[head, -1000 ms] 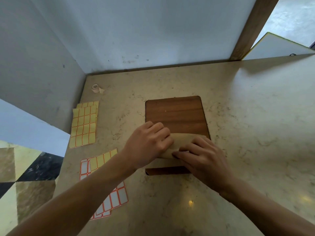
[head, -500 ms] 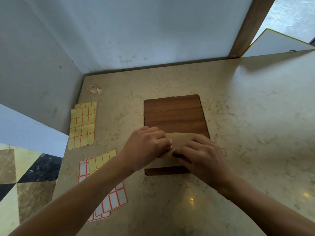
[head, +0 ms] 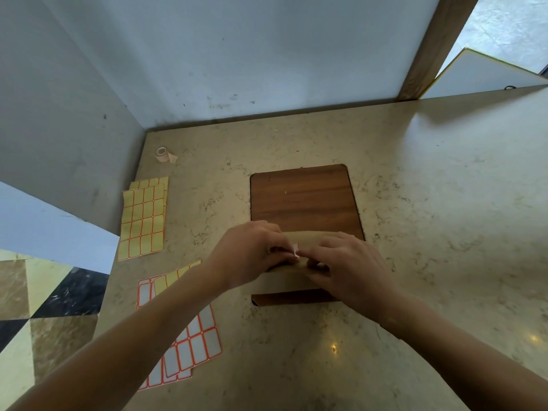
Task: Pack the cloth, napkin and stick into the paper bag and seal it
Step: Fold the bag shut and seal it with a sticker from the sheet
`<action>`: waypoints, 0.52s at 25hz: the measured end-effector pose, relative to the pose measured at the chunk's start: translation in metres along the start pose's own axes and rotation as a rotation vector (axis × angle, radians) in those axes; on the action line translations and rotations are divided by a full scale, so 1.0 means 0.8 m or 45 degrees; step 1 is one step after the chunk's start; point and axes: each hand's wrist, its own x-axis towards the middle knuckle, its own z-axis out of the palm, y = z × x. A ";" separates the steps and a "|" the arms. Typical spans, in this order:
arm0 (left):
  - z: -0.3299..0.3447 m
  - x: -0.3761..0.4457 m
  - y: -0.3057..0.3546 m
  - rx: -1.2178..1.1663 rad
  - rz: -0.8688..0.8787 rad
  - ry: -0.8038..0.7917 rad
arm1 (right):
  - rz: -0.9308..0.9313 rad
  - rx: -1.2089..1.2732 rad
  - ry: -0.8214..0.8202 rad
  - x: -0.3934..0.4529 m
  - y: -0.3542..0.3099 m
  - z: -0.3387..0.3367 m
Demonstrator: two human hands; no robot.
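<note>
A folded brown paper bag [head: 284, 278] lies across the near end of a dark wooden board [head: 302, 200]. My left hand [head: 252, 252] pinches a small white sticker with a red edge [head: 295, 250] over the bag's folded flap. My right hand [head: 344, 268] rests on the bag's right part, fingertips pressing the fold beside the sticker. The cloth, napkin and stick are not visible.
Yellow backing sheets with peeled labels [head: 143, 218] lie at the left. Sheets of white red-edged labels [head: 189, 348] lie near my left forearm. A small tape roll [head: 163, 154] sits in the back left corner. The table's left edge [head: 115, 286] drops to a tiled floor.
The small sticker has come into sight between my fingertips above the flap. My left hand's fingers have lifted slightly, and my right hand has shifted a little along the fold.
</note>
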 end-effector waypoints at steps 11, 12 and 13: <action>-0.006 -0.007 -0.009 -0.282 -0.126 -0.135 | 0.016 -0.038 -0.012 0.003 -0.005 -0.002; -0.009 -0.012 -0.009 -0.282 -0.129 -0.150 | 0.013 -0.048 -0.001 0.004 -0.005 -0.002; -0.011 -0.016 -0.010 -0.281 -0.134 -0.163 | 0.012 -0.054 0.004 0.004 -0.005 -0.002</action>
